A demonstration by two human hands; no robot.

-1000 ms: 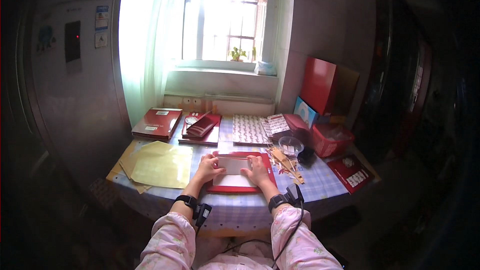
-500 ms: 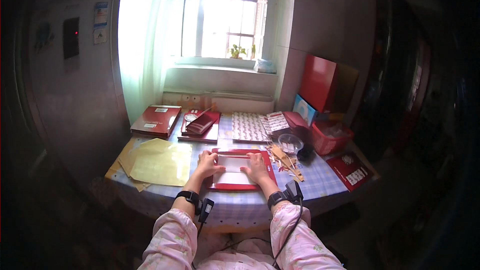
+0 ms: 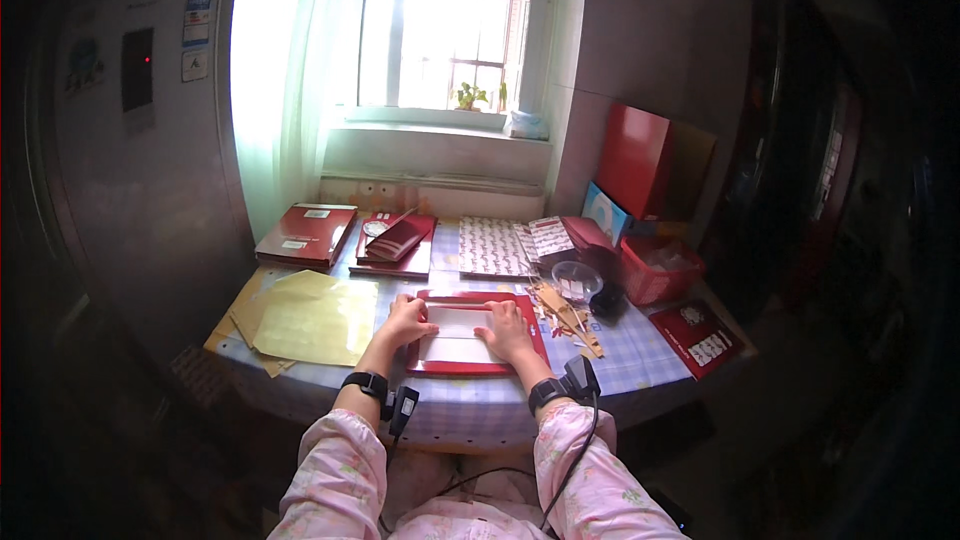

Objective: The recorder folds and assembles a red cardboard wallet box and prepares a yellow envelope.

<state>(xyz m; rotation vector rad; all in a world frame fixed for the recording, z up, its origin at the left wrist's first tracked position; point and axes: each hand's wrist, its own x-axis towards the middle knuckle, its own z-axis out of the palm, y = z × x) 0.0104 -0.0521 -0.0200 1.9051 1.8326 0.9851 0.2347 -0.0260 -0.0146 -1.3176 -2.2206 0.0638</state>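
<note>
A white sheet of paper or thin card (image 3: 458, 348) lies over a flat red folder-like piece (image 3: 470, 369) at the near middle of the table. On the sheet's left side is my left hand (image 3: 407, 321), closed, with its thumb on the white surface and fingers at the far corner. My right hand (image 3: 508, 328) grips the opposite side in the same way, thumb pointing inward. Between the two hands, the sheet's far edge looks folded or raised. How the fingertips sit under that edge is hidden.
Yellowish paper sheets (image 3: 315, 322) lie to the left. Behind are red boxes (image 3: 307, 233), dark red folders (image 3: 400, 258) and a patterned sheet (image 3: 492, 246). To the right sit paper scraps (image 3: 570, 318), a clear round container (image 3: 576, 282), a red basket (image 3: 655, 282) and a red booklet (image 3: 697, 338).
The whole view has shifted slightly. Both hands stay at the two sides of the white sheet, with little visible movement.
</note>
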